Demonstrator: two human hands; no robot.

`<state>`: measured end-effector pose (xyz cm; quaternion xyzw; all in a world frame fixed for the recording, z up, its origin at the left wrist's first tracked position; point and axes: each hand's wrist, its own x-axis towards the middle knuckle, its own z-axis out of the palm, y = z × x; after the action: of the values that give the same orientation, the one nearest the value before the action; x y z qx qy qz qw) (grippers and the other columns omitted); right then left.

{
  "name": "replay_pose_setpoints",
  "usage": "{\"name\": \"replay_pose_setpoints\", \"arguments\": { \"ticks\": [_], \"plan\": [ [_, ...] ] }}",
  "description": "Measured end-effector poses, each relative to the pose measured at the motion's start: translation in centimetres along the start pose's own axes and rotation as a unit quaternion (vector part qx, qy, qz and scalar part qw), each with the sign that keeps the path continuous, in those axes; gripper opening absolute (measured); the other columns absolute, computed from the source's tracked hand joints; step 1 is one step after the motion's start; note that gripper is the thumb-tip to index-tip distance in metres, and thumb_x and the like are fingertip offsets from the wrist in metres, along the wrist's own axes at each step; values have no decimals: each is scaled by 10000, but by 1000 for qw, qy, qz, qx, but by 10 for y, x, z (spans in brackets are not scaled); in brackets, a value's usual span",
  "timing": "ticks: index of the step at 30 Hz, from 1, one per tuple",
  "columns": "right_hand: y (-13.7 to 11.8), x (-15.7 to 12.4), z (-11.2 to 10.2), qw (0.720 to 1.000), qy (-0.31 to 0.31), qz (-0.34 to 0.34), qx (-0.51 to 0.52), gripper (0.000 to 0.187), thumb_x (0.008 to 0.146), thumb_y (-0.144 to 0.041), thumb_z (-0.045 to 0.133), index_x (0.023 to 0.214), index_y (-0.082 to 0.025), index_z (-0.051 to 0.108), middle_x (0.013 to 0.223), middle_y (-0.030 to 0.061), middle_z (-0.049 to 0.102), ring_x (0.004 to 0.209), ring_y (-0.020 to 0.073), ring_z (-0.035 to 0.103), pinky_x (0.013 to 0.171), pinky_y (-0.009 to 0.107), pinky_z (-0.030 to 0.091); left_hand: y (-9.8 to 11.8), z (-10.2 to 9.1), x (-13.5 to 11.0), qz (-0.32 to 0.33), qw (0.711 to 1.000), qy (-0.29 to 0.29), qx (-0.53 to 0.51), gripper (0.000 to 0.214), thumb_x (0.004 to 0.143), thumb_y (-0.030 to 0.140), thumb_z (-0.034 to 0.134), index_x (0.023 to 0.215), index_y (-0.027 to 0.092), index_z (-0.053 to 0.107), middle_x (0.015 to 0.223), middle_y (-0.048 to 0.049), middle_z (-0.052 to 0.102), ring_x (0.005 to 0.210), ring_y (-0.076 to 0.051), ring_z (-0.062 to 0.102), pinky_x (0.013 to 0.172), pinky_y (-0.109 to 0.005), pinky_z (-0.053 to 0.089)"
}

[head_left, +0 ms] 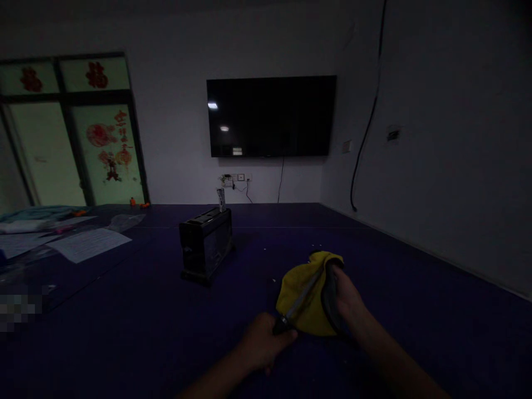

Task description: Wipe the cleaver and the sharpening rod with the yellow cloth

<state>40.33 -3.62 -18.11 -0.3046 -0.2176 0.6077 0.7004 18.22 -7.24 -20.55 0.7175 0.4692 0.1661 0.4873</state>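
Note:
In the head view, my left hand [264, 341] is closed around the black handle of a tool with a long, narrow metal shaft [302, 296]. The shaft points up and to the right, across a yellow cloth [301, 282] with a dark edge and a grey reverse side. My right hand [347, 296] grips the cloth, bunched around the far end of the shaft, so the tip is hidden. In the dim light I cannot tell the tool's exact kind. Left of the cloth stands a black toaster [205, 244], apart from both hands.
A dark purple surface [145, 332] spreads under everything, with small pale bits near the cloth. Papers [91, 244] and clear plastic [127, 221] lie at the left. A patterned upright object [221, 200] shows at the toaster's far end. A television [272, 116] hangs on the wall beyond.

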Motion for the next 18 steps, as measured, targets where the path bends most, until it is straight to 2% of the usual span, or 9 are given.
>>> {"name": "replay_pose_setpoints", "arguments": {
  "ticks": [4,11,14,18],
  "plan": [
    [-2,-2,1,999,-2,36,-13,233,804,-269,483,849,-208,704,787,66,738,871,246,680,866,377,498,0,0,0,2,1000,0,6,402,749,557,537,615,188,450,352,76,406,294,-95,408,333,-192,304],
    [-2,-3,4,999,34,8,-33,250,800,-268,475,855,-194,708,770,75,736,876,252,677,853,375,501,-2,0,1,11,1000,-15,0,419,745,580,525,620,185,465,355,65,414,306,-112,423,346,-213,333],
    [-2,-4,5,998,44,11,-44,258,799,-282,466,815,-191,706,758,84,734,858,264,679,844,395,504,-3,0,2,4,1000,-4,3,407,743,579,530,660,183,479,357,68,418,306,-119,422,350,-226,348],
    [-5,-5,7,996,64,53,-29,289,815,-292,433,725,-201,693,697,78,726,819,255,687,832,389,511,-3,0,3,4,1000,-5,9,400,751,565,529,635,188,468,349,65,415,305,-116,428,339,-211,327]
  ]
}}
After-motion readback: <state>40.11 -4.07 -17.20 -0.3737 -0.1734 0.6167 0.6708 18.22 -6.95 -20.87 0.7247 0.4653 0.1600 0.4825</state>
